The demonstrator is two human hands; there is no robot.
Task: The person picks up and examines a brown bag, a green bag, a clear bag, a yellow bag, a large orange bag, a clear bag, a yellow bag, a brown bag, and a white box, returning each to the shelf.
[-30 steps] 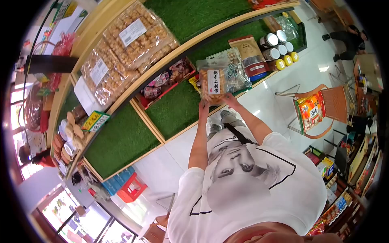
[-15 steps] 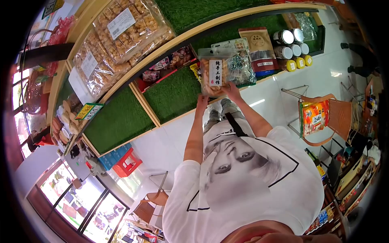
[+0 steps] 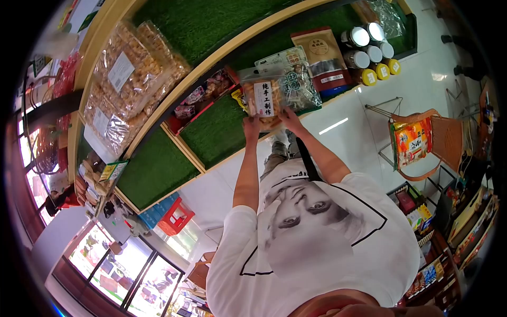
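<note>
Both my hands are at the near edge of the green-lined shelf, on a clear snack bag (image 3: 273,94) with a white label and orange-tan pieces inside. My left hand (image 3: 252,127) grips its lower left corner, while my right hand (image 3: 289,119) closes on the lower right corner. Close against the bag's right side is a pale green and clear bag (image 3: 302,84). Beyond that stands a brown pouch (image 3: 323,58). A red box of small wrapped snacks (image 3: 203,98) sits to the left of the bag I hold. My thumbs and fingertips are partly hidden.
Several jars with white lids (image 3: 372,53) and yellow lids (image 3: 381,71) lie at the shelf's right end. Large bags of puffed snacks (image 3: 124,74) rest on the upper shelf. A wicker chair (image 3: 446,140) holds an orange package (image 3: 413,142). A red crate (image 3: 176,216) is on the floor.
My view has turned, shifting the shelf leftward. Both hands still hold the snack bag at its lower corners, and it stays beside the pale green bag.
</note>
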